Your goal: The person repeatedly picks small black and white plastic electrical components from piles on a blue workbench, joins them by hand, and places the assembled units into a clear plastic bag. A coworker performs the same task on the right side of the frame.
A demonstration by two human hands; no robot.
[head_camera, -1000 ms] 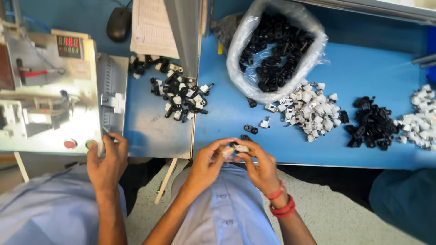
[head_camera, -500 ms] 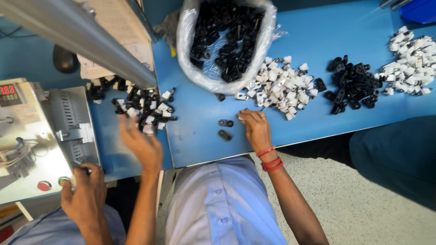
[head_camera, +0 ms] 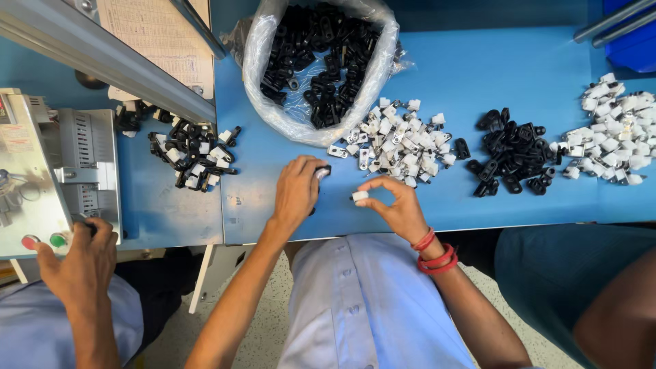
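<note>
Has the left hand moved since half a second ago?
Yes. The left hand has come back from the mixed pile on the left toward the white pile.

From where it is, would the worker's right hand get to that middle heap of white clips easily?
Probably yes. The right hand, pinching a small white piece, sits just below the heap of white clips, with only bare blue table between them.

Right hand (head_camera: 400,208) pinching a small white clip (head_camera: 359,195), left hand (head_camera: 298,189) over a black clip (head_camera: 322,171) on blue table (head_camera: 478,61)

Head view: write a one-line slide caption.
Right hand pinches a small white clip; left hand grips a black clip on the blue table.
</note>
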